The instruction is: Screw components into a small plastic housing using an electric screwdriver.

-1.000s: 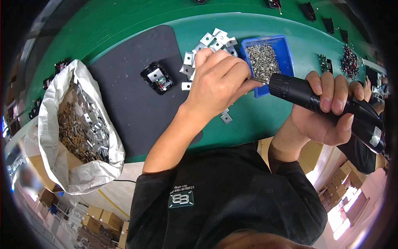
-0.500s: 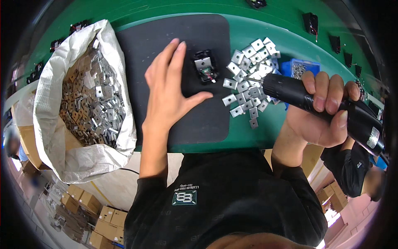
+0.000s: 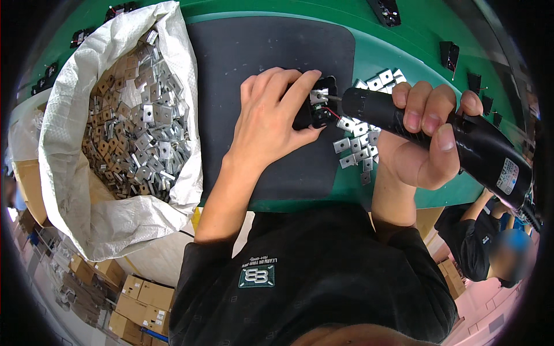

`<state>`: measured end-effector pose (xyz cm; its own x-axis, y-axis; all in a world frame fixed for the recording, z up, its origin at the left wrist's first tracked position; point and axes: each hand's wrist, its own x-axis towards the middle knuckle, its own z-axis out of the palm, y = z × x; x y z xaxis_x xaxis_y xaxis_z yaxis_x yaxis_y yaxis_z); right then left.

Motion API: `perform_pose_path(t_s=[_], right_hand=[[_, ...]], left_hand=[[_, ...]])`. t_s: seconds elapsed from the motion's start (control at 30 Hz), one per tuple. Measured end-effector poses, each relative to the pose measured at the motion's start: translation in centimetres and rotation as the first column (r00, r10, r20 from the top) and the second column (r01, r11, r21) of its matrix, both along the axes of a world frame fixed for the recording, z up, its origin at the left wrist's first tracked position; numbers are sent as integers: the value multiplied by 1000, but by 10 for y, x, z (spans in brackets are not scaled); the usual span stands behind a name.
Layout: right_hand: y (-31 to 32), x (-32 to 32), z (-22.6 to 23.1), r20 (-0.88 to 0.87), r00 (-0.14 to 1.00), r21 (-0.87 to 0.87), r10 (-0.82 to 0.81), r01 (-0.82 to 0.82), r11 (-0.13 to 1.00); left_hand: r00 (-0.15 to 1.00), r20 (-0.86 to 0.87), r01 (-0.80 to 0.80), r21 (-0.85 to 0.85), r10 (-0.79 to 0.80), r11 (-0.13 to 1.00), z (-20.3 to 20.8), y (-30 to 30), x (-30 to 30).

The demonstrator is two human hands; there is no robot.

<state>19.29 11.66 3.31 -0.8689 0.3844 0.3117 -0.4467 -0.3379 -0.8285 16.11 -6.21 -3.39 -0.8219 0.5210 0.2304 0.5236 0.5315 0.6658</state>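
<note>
My left hand (image 3: 271, 115) is closed round the left side of a small black plastic housing (image 3: 330, 85), its fingers at the top edge and thumb at the bottom. Inside the housing lies a silver metal plate (image 3: 318, 96), and a red wire shows beside it. In my right hand (image 3: 430, 115) is a black electric screwdriver (image 3: 375, 109), held level with its bit pointing left at the plate. The bit's tip is at the plate, but I cannot tell whether it is in a screw.
A dark mat (image 3: 265, 43) lies under the housing. Loose metal plates (image 3: 360, 144) are heaped on the green table (image 3: 277, 205), partly behind the screwdriver. At left stands a white sack (image 3: 63, 167) full of similar plates. More black units (image 3: 385, 11) line the far side. Another person (image 3: 467, 236) is at right.
My left hand has gone from spread open beside the housing to gripping it. The screwdriver has come from over the plate heap to the housing. The view has shifted somewhat.
</note>
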Motion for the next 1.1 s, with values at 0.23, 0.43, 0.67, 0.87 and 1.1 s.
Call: perform_pose_path(t_s=[0.23,0.43,0.67,0.87,1.1], right_hand=[[-5,-1,-2,0,1000,31,15,-15,999],[-12,-2,1,-24,998,70,61,-60,996],[-7,-8,-6,-119,978,162,174,-154,975],[-8,-11,-10,-147,973,126,175,-157,980],[-5,-8,-9,-224,961,255,161,-102,961]], left_hand=[[1000,12,-5,30,4,1000,1,1,-1],[1000,9,-10,57,10,998,0,0,-1],[1000,12,1,69,-2,998,-4,3,-4],[1000,1,-4,90,4,996,-1,4,-5],[1000,18,14,53,-15,998,3,4,-2]])
